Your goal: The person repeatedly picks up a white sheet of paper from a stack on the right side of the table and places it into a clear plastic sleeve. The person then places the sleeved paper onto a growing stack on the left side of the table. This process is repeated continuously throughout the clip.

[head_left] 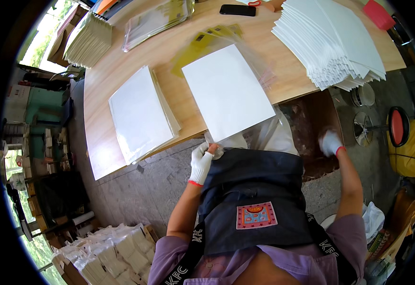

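White sheet [229, 92], long axis away, leaning left

A tan table [100, 102] bears white stacks [324, 40], plastic sleeves [193, 50], a phone [237, 10].

One desk [115, 71] spans 9 to 2 o'clock. Two gloved hands show: the left hand [201, 164] just off centre toward 6 o'clock, the right hand [330, 142] at 3. One white sheet [229, 95] lies toward 1. Four stacks run from 10 to 2 o'clock: one paper stack [88, 40] at 10, one wrapped stack [138, 114] nearer in at 10, one sleeve stack [160, 21] at 11, one white stack [331, 42] at 2. One phone [237, 10] lies at 12. The fanned sleeves [193, 53], also at 12, overlap too much to count.
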{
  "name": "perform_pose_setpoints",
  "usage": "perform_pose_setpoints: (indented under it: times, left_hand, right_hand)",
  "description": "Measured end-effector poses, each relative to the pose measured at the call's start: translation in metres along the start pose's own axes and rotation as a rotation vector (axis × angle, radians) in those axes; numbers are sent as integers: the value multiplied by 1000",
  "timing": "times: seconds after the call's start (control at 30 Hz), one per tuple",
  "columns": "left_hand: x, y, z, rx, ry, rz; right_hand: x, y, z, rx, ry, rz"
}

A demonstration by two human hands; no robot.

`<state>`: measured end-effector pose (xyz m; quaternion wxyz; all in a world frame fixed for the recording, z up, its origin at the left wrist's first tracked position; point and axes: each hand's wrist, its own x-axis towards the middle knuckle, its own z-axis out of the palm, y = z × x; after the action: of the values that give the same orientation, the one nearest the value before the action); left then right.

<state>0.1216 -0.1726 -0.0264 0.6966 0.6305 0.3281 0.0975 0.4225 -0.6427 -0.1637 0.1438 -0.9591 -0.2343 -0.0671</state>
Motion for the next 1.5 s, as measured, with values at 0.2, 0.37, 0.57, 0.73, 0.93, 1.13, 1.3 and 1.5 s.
perform_pose_setpoints:
  times: [0.2,0.37,0.57,0.73,0.93,1.13,1.3,1.5]
  left_hand:
    - [-3,-20,-7,983,407,870]
    - [6,2,2,968,187,958]
    - [5,-5,6,168,321,247]
    - [4,7,6,-658,248,13]
    - [-26,79,-32,44,276,220]
    - [-40,98,-132,254,697,490]
    - [-31,54,-206,775,708,40]
    - [-18,21,-225,524,739,223]
  right_hand:
    - [20,-155,-71,-40,-372,-125]
    - [72,-287,-111,249,125,-700]
    - [79,-296,-55,777,-351,-34]
    - [79,-312,-74,1045,-484,328]
    - [82,-336,-85,1114,-906,197]
    - [95,-474,-61,1341,-1024,-33]
    - [85,-547,-43,635,-710,-441]
    - [77,-571,-63,72,-505,-710]
